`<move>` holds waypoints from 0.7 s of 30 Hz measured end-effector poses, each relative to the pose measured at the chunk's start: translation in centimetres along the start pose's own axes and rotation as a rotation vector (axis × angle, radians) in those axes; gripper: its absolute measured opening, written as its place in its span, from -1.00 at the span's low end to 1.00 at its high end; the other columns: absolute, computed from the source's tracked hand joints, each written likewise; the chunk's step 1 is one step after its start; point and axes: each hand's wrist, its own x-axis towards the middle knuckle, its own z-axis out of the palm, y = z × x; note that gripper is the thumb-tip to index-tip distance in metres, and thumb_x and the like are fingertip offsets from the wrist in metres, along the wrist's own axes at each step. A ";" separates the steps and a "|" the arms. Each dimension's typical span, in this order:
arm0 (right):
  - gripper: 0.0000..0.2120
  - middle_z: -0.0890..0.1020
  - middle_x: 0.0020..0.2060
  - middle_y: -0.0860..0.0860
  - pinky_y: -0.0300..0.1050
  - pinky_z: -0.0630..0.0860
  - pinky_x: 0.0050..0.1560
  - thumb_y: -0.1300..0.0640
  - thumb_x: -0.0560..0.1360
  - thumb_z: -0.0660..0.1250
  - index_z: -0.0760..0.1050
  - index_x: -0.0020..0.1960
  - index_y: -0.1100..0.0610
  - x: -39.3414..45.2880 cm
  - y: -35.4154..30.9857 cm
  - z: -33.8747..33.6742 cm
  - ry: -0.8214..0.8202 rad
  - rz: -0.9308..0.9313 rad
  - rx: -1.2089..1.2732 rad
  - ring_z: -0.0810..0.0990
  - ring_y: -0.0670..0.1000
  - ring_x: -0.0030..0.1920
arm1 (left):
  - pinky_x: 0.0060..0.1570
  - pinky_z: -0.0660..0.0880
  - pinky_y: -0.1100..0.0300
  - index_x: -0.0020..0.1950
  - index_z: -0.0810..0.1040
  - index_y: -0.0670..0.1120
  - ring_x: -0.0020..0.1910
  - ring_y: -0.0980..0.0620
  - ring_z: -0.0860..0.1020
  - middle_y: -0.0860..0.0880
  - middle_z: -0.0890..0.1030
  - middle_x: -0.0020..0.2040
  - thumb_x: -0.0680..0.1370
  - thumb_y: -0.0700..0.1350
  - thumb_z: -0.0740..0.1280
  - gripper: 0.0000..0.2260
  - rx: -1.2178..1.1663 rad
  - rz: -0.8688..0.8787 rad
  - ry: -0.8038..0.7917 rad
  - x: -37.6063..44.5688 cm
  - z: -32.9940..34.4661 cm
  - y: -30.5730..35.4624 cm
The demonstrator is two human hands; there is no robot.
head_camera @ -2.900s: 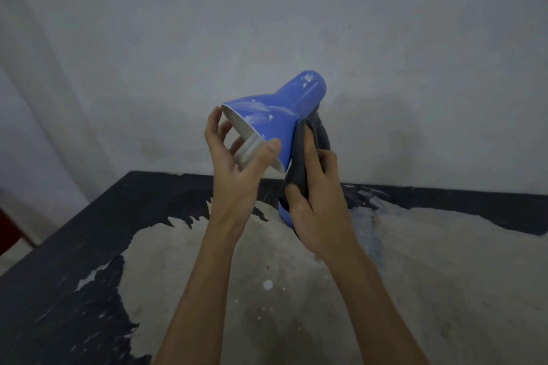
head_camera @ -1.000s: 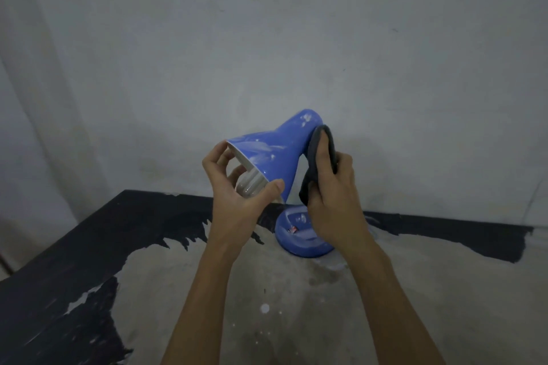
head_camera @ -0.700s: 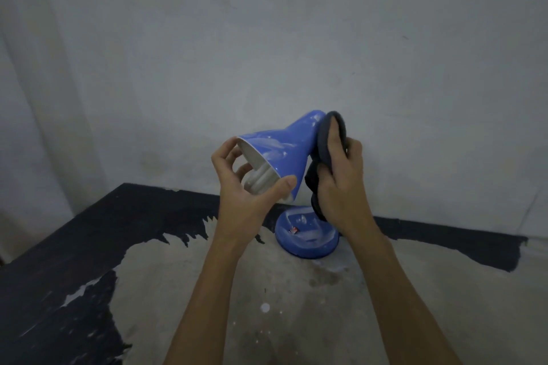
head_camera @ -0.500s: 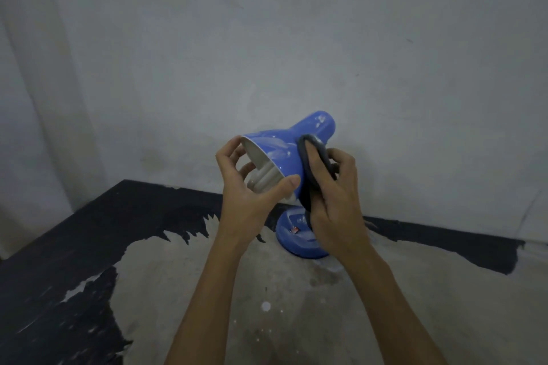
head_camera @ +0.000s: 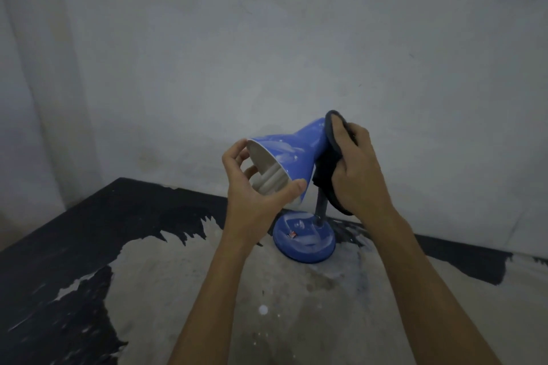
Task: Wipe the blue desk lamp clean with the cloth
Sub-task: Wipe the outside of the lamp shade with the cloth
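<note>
Fingers of the left hand [head_camera: 252, 195] curl round the rim of the blue desk lamp [head_camera: 292, 151], which stands on the worn table [head_camera: 296, 305] toward the far wall [head_camera: 267, 38]. The right hand [head_camera: 358, 169] grips the dark cloth [head_camera: 326, 172] against the right end of the lamp's shade.

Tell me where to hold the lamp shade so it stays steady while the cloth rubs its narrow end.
Grip the shade at its wide open rim, coming from the front left, as the left hand does: thumb under the lower edge, fingers over the top. The flared rim probably gives leverage against the cloth that the right hand presses on the narrow end.
</note>
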 end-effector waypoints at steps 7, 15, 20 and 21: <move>-0.43 0.27 0.53 0.19 0.22 0.41 0.35 0.21 0.54 0.00 0.36 0.53 0.08 -2.4 -1.5 0.0 -0.048 -0.216 -0.172 0.30 0.25 0.47 | -0.02 0.61 0.20 0.44 0.21 0.08 0.30 -0.02 0.52 0.08 0.35 0.39 0.31 -0.08 0.62 -0.17 -0.019 -0.010 -0.005 0.0 -0.2 0.0; -0.39 0.25 0.51 0.18 0.23 0.49 0.15 0.17 0.49 0.03 0.28 0.55 0.04 0.5 -1.0 -1.7 -0.043 0.004 -0.321 0.35 0.30 0.40 | -0.02 0.59 0.23 0.44 0.22 0.09 0.31 0.00 0.51 0.08 0.35 0.39 0.31 -0.11 0.61 -0.17 -0.009 0.002 -0.012 0.0 0.1 0.0; -0.35 0.29 0.48 0.12 0.21 0.49 0.18 0.08 0.48 -0.03 0.26 0.57 0.01 1.9 -1.3 -1.8 -0.127 0.066 -0.121 0.46 0.26 0.27 | -0.01 0.59 0.23 0.43 0.21 0.11 0.31 0.00 0.51 0.07 0.35 0.39 0.29 -0.06 0.62 -0.16 -0.006 -0.005 -0.012 0.1 -0.1 -0.1; -0.36 0.30 0.48 0.12 0.19 0.48 0.21 0.09 0.48 -0.02 0.28 0.57 0.04 1.9 -1.5 -1.7 -0.123 0.047 -0.096 0.46 0.24 0.27 | -0.01 0.60 0.22 0.42 0.20 0.12 0.31 -0.01 0.51 0.06 0.35 0.39 0.30 -0.07 0.62 -0.16 -0.006 -0.006 -0.008 0.1 -0.2 -0.1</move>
